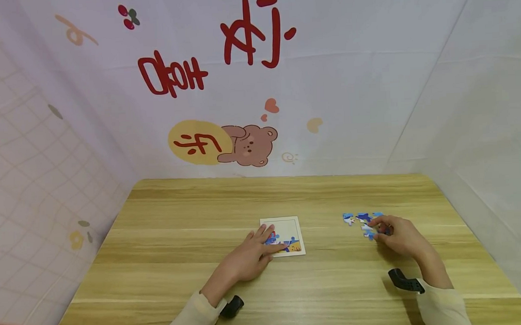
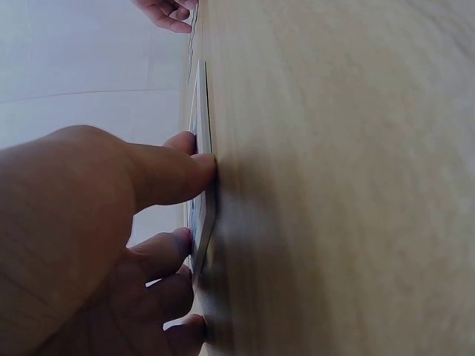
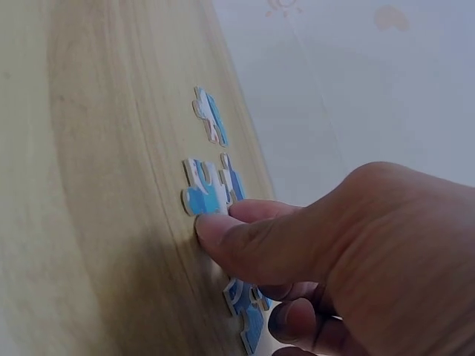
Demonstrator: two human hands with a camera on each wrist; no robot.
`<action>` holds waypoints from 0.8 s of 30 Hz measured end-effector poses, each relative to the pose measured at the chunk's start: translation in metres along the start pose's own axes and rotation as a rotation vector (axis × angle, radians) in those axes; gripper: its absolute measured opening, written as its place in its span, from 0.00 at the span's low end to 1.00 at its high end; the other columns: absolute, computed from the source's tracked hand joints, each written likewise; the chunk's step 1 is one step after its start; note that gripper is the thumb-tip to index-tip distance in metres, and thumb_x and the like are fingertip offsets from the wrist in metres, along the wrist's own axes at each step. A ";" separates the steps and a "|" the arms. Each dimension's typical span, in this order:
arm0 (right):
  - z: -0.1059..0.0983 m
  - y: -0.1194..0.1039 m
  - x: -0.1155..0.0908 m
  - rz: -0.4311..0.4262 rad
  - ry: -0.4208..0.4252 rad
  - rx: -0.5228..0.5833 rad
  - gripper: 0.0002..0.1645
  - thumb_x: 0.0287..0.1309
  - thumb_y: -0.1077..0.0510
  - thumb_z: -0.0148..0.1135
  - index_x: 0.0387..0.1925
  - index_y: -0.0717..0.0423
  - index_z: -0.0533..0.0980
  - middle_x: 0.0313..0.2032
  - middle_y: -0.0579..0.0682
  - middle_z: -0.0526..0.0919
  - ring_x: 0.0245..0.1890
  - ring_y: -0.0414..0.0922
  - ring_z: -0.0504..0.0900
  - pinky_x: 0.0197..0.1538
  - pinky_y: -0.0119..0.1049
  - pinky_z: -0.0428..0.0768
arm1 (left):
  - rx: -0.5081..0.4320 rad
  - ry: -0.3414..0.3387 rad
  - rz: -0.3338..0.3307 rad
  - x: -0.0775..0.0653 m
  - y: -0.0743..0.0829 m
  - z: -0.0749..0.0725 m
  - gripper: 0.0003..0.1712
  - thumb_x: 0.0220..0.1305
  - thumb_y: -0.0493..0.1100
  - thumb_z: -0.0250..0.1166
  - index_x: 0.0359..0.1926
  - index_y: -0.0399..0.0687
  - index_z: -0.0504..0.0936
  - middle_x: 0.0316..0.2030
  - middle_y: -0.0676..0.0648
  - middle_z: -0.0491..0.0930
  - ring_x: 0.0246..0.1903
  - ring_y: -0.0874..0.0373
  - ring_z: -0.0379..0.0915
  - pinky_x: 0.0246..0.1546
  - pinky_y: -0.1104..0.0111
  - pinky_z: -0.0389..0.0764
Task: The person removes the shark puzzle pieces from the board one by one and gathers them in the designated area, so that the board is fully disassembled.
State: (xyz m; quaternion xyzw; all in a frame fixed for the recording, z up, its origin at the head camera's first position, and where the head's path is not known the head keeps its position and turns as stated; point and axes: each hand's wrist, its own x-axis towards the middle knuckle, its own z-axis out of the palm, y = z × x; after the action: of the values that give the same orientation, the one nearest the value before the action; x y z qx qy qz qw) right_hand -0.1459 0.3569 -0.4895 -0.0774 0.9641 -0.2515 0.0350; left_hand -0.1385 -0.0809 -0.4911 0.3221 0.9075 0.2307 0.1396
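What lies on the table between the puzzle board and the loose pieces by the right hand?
Nothing: between the puzzle board and the loose pieces only bare wooden table shows, seen in the head view.

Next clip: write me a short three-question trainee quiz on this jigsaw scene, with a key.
1. True or false: the left hand rests with straight fingers on the white square puzzle tray.
2. Where do the loose blue and white jigsaw pieces lie, seen from the head camera?
A. to the right of the tray, by the right hand
B. at the far left edge of the light wooden table
C. stacked on the tray
3. Fill in: the pieces already fitted in the tray sit along its ____ edge.

Key
1. True; the fingers lie flat on the tray.
2. A; the right hand's fingertips touch that cluster.
3. Near; the far part of the tray shows bare white.
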 end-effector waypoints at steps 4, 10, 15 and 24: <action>-0.002 0.001 -0.001 -0.003 0.006 0.019 0.14 0.60 0.61 0.71 0.48 0.54 0.84 0.32 0.46 0.79 0.26 0.35 0.70 0.32 0.31 0.69 | -0.004 -0.004 0.002 0.000 0.001 0.000 0.27 0.78 0.42 0.56 0.72 0.69 0.73 0.81 0.41 0.52 0.81 0.39 0.41 0.79 0.42 0.51; -0.004 -0.001 0.002 -0.015 0.037 0.036 0.14 0.60 0.62 0.70 0.48 0.53 0.84 0.33 0.46 0.79 0.27 0.35 0.70 0.32 0.30 0.69 | 0.011 -0.002 0.000 0.001 0.001 -0.002 0.26 0.77 0.42 0.58 0.70 0.68 0.76 0.80 0.41 0.54 0.81 0.39 0.44 0.78 0.42 0.54; -0.002 -0.005 0.005 -0.006 0.033 0.075 0.14 0.62 0.60 0.70 0.50 0.54 0.84 0.33 0.47 0.80 0.28 0.35 0.71 0.31 0.30 0.70 | 0.008 0.022 0.000 0.001 0.001 -0.006 0.23 0.75 0.43 0.61 0.67 0.65 0.79 0.79 0.38 0.56 0.81 0.39 0.46 0.77 0.44 0.58; 0.001 -0.016 0.007 -0.030 0.043 0.105 0.13 0.65 0.54 0.70 0.48 0.54 0.85 0.31 0.45 0.79 0.27 0.35 0.72 0.30 0.30 0.71 | -0.036 0.001 -0.012 -0.004 -0.011 -0.015 0.23 0.73 0.45 0.64 0.66 0.63 0.80 0.81 0.38 0.49 0.81 0.34 0.36 0.77 0.39 0.55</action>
State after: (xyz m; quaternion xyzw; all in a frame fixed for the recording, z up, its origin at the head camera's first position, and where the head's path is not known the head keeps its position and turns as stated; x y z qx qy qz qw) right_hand -0.1504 0.3412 -0.4828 -0.0842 0.9488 -0.3040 0.0144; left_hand -0.1470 -0.0962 -0.4837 0.3139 0.9051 0.2464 0.1465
